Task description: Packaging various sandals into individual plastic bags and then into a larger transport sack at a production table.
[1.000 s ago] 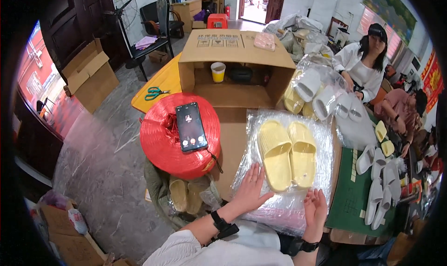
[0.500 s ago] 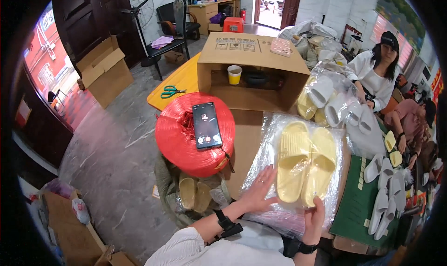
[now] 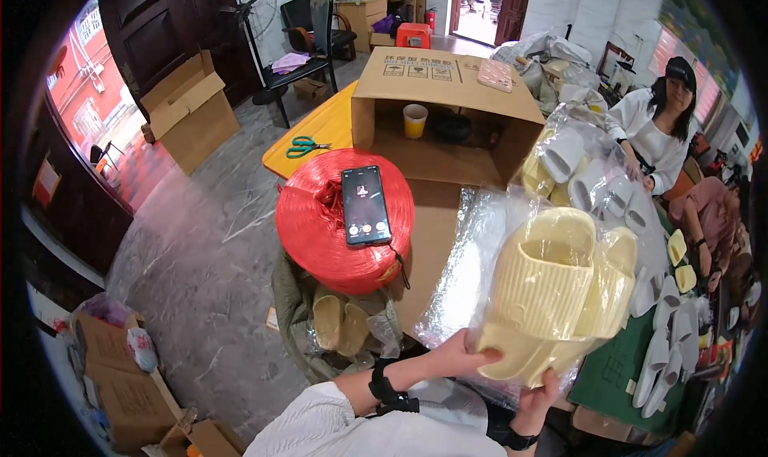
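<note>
A pair of pale yellow slippers [image 3: 548, 293] in a clear plastic bag is raised, toes upward, above a stack of clear plastic bags [image 3: 460, 277]. My left hand [image 3: 460, 356] grips the heel end on its left side, thumb on top and the other fingers hidden beneath. At the bottom of the heels my right hand [image 3: 541, 397] is closed on the same slippers. The black bands around both wrists show.
Left of the bags sits a red twine roll [image 3: 320, 257] with a phone [image 3: 366, 207] on it. Behind stands an open cardboard box [image 3: 440, 77] holding a yellow cup [image 3: 415, 123]. Green scissors [image 3: 306, 146] lie left. Bagged slippers [image 3: 596, 181] and a seated person [image 3: 660, 121] are at right.
Both hands have taken hold of the bagged yellow slippers and lifted them off the stack, tilting the toes up. Before, the pair lay flat, with my left hand spread beside it.
</note>
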The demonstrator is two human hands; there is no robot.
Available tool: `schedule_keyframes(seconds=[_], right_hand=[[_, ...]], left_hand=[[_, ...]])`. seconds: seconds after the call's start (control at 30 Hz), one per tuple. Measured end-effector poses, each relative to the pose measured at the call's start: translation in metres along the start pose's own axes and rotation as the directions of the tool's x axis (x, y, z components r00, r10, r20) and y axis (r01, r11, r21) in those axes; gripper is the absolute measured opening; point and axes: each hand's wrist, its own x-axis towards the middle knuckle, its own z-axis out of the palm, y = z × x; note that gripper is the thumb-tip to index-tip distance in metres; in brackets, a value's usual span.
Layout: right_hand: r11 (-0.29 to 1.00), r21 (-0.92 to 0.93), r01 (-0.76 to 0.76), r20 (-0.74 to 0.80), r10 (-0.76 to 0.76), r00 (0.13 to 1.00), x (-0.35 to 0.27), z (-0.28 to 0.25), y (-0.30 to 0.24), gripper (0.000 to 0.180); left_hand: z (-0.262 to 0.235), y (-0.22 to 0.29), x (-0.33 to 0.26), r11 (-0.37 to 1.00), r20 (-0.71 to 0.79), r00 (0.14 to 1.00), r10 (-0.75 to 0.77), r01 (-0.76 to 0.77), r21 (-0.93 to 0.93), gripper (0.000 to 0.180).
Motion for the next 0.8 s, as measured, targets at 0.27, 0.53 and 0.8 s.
schedule_keyframes(seconds=[0.27, 0.53, 0.8], right_hand=[[0.851, -0.414, 0.324, -0.007, -0.358, 0.934, -0.005, -0.026, 0.024, 0.046], [0.217, -0.844, 0.491, 0.507, 0.025, 0.861, 0.004, -0.021, 0.034, 0.044], [0.386, -0.765, 0.516, 0.617, 0.206, 0.76, 0.017, 0.058, -0.02, 0.036]], left_hand=[[0.015, 0.003, -0.003, 0.995, 0.097, 0.995, -0.011, 0.02, -0.095, 0.041], [-0.057, -0.062, -0.049, 0.933, 0.184, 0.977, 0.107, -0.163, 0.321, 0.053], [-0.181, 0.029, -0.286, 0.9, -0.198, 0.941, -0.273, 0.323, 0.293, 0.047]])
